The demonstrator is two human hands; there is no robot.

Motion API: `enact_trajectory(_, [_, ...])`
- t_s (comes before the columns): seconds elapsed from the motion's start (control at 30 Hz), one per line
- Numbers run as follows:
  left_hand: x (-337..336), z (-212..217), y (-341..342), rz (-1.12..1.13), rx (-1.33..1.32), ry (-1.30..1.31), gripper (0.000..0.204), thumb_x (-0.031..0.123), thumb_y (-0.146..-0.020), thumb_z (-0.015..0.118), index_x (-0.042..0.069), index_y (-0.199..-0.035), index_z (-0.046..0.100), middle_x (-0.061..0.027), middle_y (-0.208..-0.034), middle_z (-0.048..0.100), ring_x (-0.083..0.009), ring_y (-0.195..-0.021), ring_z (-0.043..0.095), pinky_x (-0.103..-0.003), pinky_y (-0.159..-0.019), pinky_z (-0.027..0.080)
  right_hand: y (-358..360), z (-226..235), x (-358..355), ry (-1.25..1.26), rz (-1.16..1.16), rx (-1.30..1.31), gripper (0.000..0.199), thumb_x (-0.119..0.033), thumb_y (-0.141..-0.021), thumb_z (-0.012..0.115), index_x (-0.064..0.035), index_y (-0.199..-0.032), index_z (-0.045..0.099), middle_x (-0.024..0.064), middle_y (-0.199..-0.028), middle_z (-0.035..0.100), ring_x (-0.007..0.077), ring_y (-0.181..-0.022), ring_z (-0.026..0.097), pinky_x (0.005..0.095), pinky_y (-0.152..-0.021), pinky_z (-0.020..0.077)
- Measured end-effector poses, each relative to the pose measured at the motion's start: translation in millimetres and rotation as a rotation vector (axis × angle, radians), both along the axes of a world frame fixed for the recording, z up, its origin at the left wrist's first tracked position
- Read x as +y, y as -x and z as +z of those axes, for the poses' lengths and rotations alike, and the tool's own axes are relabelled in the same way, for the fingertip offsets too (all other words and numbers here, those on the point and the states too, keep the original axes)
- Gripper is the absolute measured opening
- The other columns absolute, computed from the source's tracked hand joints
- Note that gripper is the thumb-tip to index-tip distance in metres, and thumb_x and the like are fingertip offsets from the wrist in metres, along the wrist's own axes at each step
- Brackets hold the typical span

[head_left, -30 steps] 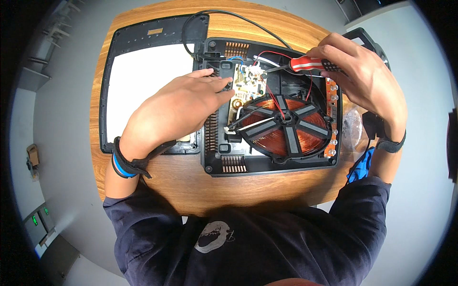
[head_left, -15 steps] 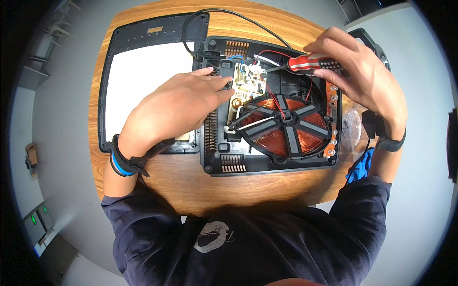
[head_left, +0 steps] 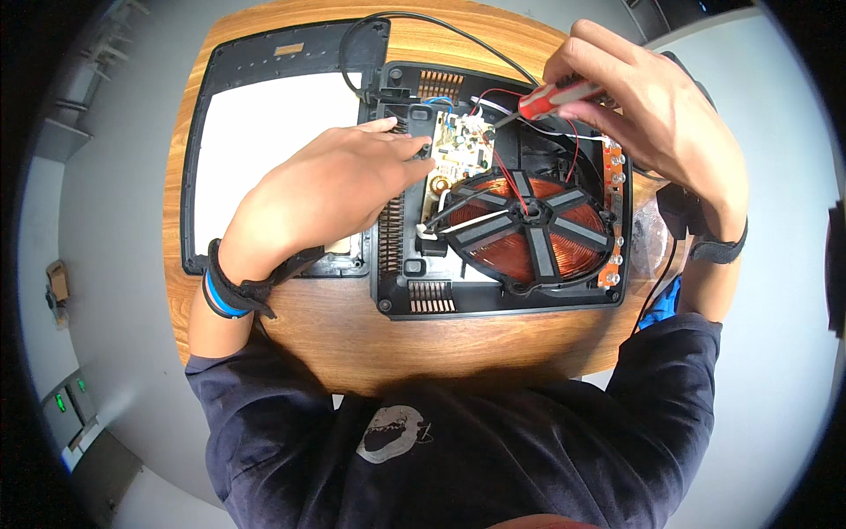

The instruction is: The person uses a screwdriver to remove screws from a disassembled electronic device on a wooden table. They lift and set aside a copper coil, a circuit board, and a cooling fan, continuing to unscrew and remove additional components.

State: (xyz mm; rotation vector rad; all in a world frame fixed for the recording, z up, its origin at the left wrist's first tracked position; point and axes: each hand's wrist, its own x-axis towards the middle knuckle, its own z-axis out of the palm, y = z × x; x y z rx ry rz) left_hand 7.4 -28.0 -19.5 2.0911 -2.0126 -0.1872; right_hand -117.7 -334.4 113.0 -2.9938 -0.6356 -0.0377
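A black induction cooker base (head_left: 520, 304) lies opened on the table. Inside it are a pale circuit board (head_left: 471, 154) and a round copper coil (head_left: 493, 256) with black spokes. My right hand (head_left: 639, 97) is closed round the red handle of a screwdriver (head_left: 539, 101). Its shaft slants down to the left, and the tip is at the board's upper right corner. Fingers stretched out and apart, my left hand (head_left: 335, 185) reaches over the base's left side, fingertips at the board's left edge. Thin red wires (head_left: 504, 172) run from the board to the coil's middle.
The detached cover (head_left: 264, 132), black-rimmed with a white panel, lies on the left. A black power cord (head_left: 449, 28) loops behind the base. An orange strip (head_left: 615, 256) with small clear parts lines the base's right side. A clear plastic bag (head_left: 648, 234) and blue cloth (head_left: 663, 304) are beyond it.
My right hand has shifted up and a little left, and the screwdriver stands more steeply, its tip still by the board's upper right corner. My left hand has barely moved.
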Motion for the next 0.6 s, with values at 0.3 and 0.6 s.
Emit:
enact_trajectory(0.3, [0.0, -6.2, -4.5, -0.025, -0.004, 0.042, 0.048, 0.001, -0.097, 0.068, 0.001, -0.145, 0.074, -0.0234, -0.157, 0.07, -0.0409, -0.141, 0.07, -0.05, -0.12, 0.057, 8.5, -0.8, 1.7, -0.014, 0.011, -0.037, 0.032, -0.024, -0.104, 0.08, -0.0073, -0.129, 0.069, 0.0116, -0.129, 0.069, 0.0389, -0.108, 0.079, 0.0492, -0.088, 0.0657])
enact_trajectory(0.6, [-5.3, 1.5, -1.7, -0.027, -0.031, 0.019, 0.051, 0.0, -0.095, 0.069, 0.002, -0.146, 0.074, -0.0228, -0.156, 0.071, -0.0402, -0.14, 0.071, -0.049, -0.118, 0.058, 15.2, 12.8, -0.3, 0.121, -0.042, 0.057, 0.026, -0.009, -0.098, 0.085, -0.0097, -0.121, 0.073, 0.0121, -0.132, 0.068, 0.0353, -0.11, 0.078, 0.0455, -0.088, 0.0644])
